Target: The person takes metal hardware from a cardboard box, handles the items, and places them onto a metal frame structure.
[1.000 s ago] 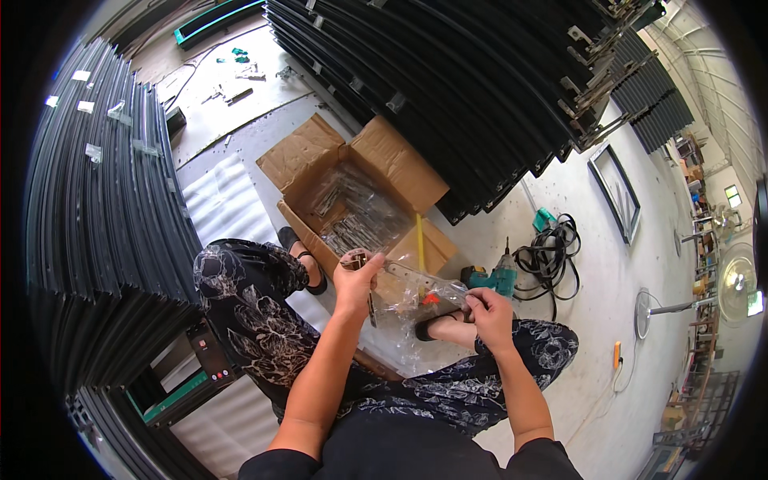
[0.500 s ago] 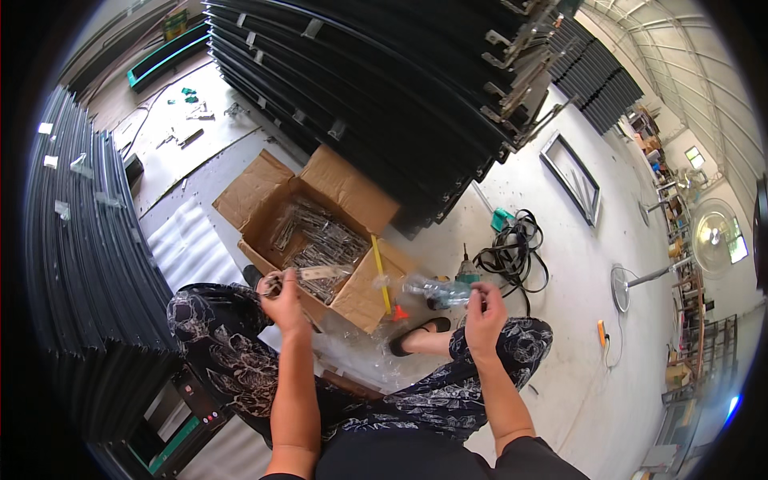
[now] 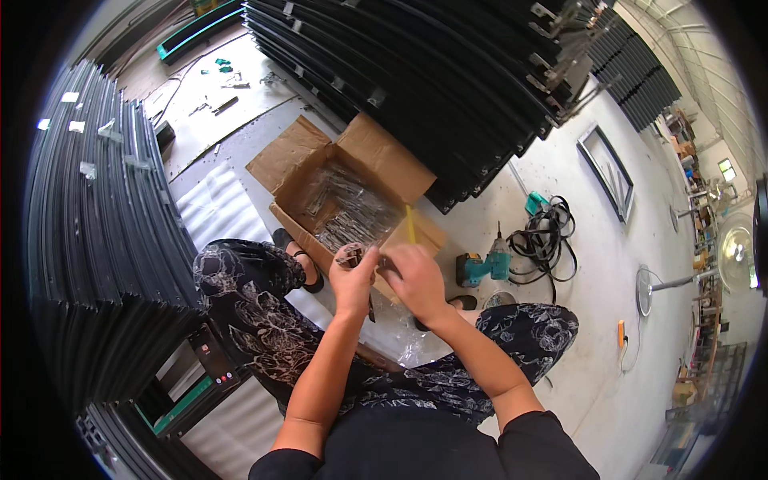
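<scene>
My left hand [image 3: 352, 282] is closed round a small metal fitting [image 3: 349, 258], whose exact kind I cannot make out. A thin dark strip [image 3: 371, 309] sticks out below that hand. Right beside it, my right hand [image 3: 414, 278] has its fingers bent and drawn together; motion blurs them, and what they pinch is hidden. Just beyond both hands stands an open cardboard box [image 3: 290, 160] holding many slim metal pieces [image 3: 346, 232], some in clear plastic. A yellow strip [image 3: 410, 224] shows at the box's right flap.
A teal cordless drill [image 3: 486, 264] stands right of the box, near a coiled black cable [image 3: 546, 240]. Stacked black frames [image 3: 416, 88] rise behind, with more stacked frames [image 3: 88, 200] at left. Crumpled clear plastic [image 3: 412, 348] lies between my legs. A fan [image 3: 645, 290] stands at right.
My right hand has moved left to meet my left hand, and the clear plastic bag no longer shows in it. The long metal strip in my left hand no longer sticks out to the right.
</scene>
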The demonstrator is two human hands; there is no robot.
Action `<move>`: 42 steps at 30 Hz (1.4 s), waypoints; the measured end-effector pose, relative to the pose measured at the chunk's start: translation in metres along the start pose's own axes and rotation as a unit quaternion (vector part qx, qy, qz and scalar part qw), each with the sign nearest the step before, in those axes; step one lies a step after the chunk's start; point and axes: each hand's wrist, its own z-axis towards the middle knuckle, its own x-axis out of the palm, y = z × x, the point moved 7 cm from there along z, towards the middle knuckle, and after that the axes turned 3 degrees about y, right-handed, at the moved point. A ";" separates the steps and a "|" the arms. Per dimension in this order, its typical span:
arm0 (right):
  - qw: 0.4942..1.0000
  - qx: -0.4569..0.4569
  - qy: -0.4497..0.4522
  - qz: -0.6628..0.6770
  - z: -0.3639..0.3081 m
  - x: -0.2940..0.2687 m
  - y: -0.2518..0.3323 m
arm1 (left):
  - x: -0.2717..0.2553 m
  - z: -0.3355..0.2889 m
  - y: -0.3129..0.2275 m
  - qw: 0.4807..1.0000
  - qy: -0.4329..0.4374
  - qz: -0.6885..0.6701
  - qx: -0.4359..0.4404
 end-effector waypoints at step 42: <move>0.421 0.189 -0.342 0.819 -0.020 -0.032 -0.147 | 0.084 -0.045 -0.002 0.987 0.148 0.057 -0.038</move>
